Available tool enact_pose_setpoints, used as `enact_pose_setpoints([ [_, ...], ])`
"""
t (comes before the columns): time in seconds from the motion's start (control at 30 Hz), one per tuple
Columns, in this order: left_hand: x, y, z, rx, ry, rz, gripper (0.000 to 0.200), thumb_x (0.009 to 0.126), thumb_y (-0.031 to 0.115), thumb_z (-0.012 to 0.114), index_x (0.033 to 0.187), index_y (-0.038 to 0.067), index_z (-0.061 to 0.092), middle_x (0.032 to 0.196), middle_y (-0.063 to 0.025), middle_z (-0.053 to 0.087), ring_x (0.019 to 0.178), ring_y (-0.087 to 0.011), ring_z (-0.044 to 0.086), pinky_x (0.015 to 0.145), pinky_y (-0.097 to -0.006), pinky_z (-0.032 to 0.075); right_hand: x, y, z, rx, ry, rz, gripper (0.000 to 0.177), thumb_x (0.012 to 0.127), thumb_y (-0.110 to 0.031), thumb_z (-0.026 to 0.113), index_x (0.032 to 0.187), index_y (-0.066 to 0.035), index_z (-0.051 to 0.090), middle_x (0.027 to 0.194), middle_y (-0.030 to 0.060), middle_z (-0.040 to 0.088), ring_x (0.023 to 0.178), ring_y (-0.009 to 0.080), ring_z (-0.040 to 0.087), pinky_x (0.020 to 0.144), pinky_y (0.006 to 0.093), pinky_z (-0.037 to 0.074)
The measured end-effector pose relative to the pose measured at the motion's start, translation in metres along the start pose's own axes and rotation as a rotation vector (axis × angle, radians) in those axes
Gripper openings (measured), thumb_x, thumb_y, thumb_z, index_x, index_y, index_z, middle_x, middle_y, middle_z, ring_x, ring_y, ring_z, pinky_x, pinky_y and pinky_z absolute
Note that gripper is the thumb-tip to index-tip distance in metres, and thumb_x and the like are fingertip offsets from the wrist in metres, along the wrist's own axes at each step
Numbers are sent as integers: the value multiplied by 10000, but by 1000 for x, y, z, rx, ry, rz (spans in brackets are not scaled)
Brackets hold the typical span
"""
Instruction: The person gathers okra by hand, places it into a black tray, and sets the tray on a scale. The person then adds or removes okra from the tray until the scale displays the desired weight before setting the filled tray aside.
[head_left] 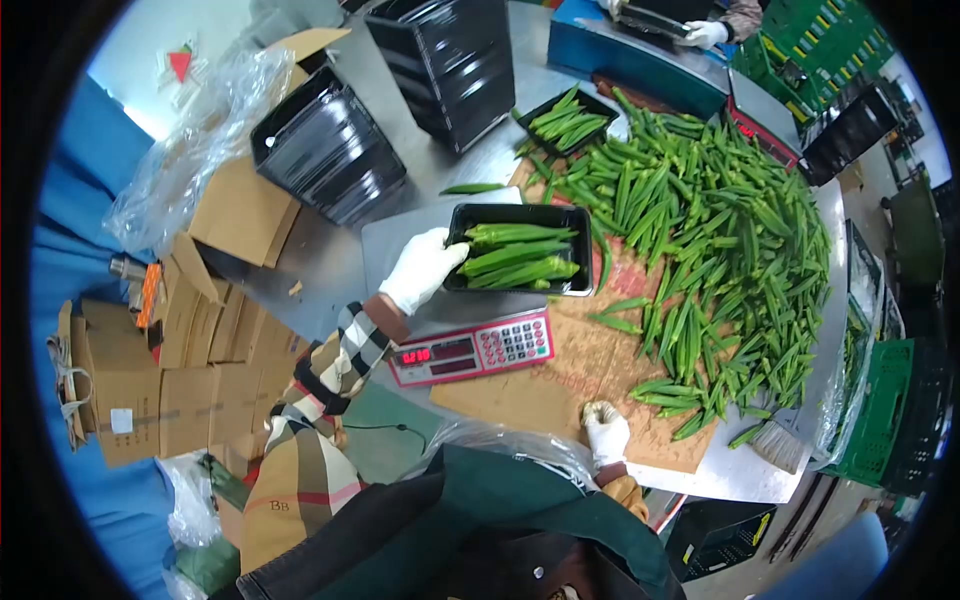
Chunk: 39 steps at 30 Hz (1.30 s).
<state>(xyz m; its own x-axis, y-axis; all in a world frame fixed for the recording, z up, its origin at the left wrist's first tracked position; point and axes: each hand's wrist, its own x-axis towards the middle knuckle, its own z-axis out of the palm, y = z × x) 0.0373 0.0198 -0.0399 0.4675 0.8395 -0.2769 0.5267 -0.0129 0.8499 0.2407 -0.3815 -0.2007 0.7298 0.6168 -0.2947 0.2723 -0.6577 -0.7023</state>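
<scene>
Plaid sleeve [340, 365] and dark jacket [480, 520] are closest to the lens, at the bottom of the view. Gloved left hand [425, 268] is on the left rim of the black tray [520, 213], fingers wrapped over the edge in a closed grip on the rim. That tray sits flat on the grey platform of the scale [470, 345]; red display is lit, digits too small to trust. Inside it, okra pods [515, 255] lie roughly parallel, running left to right. Gloved right hand [605, 430] is well apart from the tray, down on the cardboard sheet [560, 385] near the table's front edge. Its fingers are curled under into a loose fist, and I can't tell if anything is inside. Loose okra pile [700, 230] covers the cardboard right of the scale, with the nearest pods just beside the tray's right wall. Second tray [568, 122] with okra sits at the pile's far side. Low stack of empty trays [325, 140] is at back left, with a taller stack [455, 60] beyond it. Flattened cardboard boxes [190, 370] are at far left, with a clear plastic bag [190, 150] above them. Brush [775, 440] lies at the pile's near right corner. Co-worker's gloved hand [705, 33] is at the top edge, by a blue bin [630, 50].
</scene>
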Motion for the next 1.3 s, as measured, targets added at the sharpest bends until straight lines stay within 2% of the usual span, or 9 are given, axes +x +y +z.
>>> enact_pose_setpoints([
  [0.17, 121, 57, 26, -383, -47, -59, 305, 910, 223, 677, 1002, -68, 667, 885, -142, 713, 793, -250, 699, 735, -386, 562, -5, -26, -10, -66, 1, 66, 262, 872, -370, 734, 890, -109, 750, 750, 122, 721, 689, 296, 713, 663, 385, 551],
  [0.3, 258, 44, 59, -2, 155, 128, 447, 831, 322, 714, 1079, -46, 656, 1002, -256, 691, 801, -353, 707, 756, -418, 573, -3, -17, -8, -90, -25, 64, 277, 864, -396, 721, 924, -128, 757, 807, 150, 724, 768, 357, 705, 711, 419, 554],
  [0.47, 295, 52, 106, -611, 65, -174, 317, 935, 222, 681, 1102, -38, 611, 943, -190, 656, 672, -321, 706, 476, -429, 591, 1, -19, -7, -171, -61, 99, 278, 845, -451, 706, 912, -187, 762, 796, 129, 723, 780, 348, 704, 726, 427, 554],
  [0.57, 233, 85, 94, -642, -76, -251, 333, 929, 242, 709, 1125, -6, 602, 964, -136, 653, 836, -268, 700, 640, -393, 605, 1, -29, -15, -162, -78, 97, 264, 844, -447, 705, 899, -195, 760, 780, 124, 720, 767, 340, 703, 721, 428, 552],
  [0.63, 195, 102, 58, -477, -222, -13, 361, 940, 279, 709, 1162, 10, 616, 1053, -122, 650, 1015, -284, 677, 821, -412, 580, 1, -23, -12, -207, -77, 58, 258, 842, -445, 707, 891, -196, 754, 769, 112, 722, 754, 330, 704, 706, 422, 551],
  [0.83, 74, 136, -93, 274, 832, 740, 441, 965, 212, 657, 1309, -55, 597, 1334, -245, 606, 1284, -350, 550, 1105, -420, 419, 1, -40, -20, -234, -40, -52, 232, 862, -402, 682, 881, -178, 739, 795, 110, 717, 736, 328, 693, 680, 439, 553],
  [1.0, 60, 33, -236, 808, 640, -18, 675, 1036, 559, 427, 1258, -37, 651, 1254, -237, 672, 1195, -360, 624, 1027, -406, 449, 1, -37, -22, -178, -156, 38, 313, 902, -438, 615, 948, -144, 713, 846, 149, 720, 819, 372, 689, 739, 482, 537],
  [1.17, 105, -35, -312, 332, 433, 227, 527, 1023, 379, 599, 1283, -77, 637, 1234, -134, 693, 1098, -173, 609, 1028, -299, 429, 1, -38, -22, -170, -140, 56, 305, 891, -422, 630, 959, -140, 722, 848, 136, 730, 808, 360, 698, 742, 473, 542],
  [1.3, 121, -26, -323, -24, 807, 239, 376, 1004, 252, 651, 1202, -66, 688, 1117, -78, 716, 1015, -154, 629, 982, -257, 461, 0, -28, -16, -113, -101, 20, 290, 888, -412, 630, 968, -151, 730, 843, 133, 732, 809, 355, 701, 739, 470, 545],
])
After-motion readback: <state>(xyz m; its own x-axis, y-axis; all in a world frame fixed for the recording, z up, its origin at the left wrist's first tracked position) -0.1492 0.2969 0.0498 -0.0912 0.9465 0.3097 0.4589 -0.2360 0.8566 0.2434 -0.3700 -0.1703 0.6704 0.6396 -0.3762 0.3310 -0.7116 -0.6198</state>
